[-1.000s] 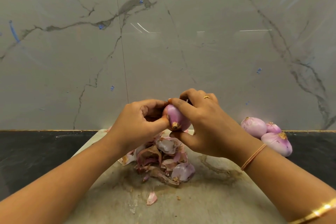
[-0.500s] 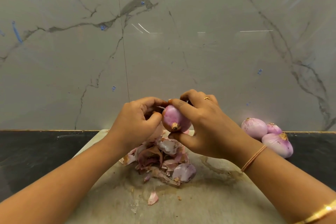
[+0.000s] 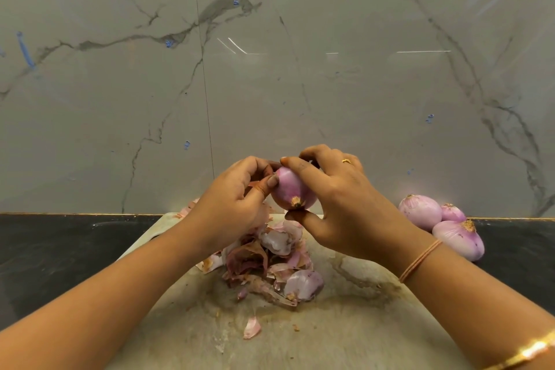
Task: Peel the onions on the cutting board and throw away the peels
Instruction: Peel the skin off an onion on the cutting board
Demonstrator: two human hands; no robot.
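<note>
The step in hand is the peeling of 1 red onion, which is held in the air above the far end of the cutting board. The right hand grips it, with the thumb under the root end and the fingers curled over the top. The left hand has its thumb laid against the left side of the onion, and between thumb and forefinger it seems to pinch a brownish strip of skin.

On the cutting board, directly under the hands, lies a heap of peels. 1 loose peel lies on the board nearer to the person. Just off the right edge of the cutting board, 3 onions rest together on the dark tabletop; they look already peeled to me.

I judge that the task is well advanced, but no peel is thrown away yet. The next move calls for a pull of the strip away from the bulb while the right hand holds it firm, perhaps turning it a little. Whether more skin remains on the far side of the onion, I cannot tell.
</note>
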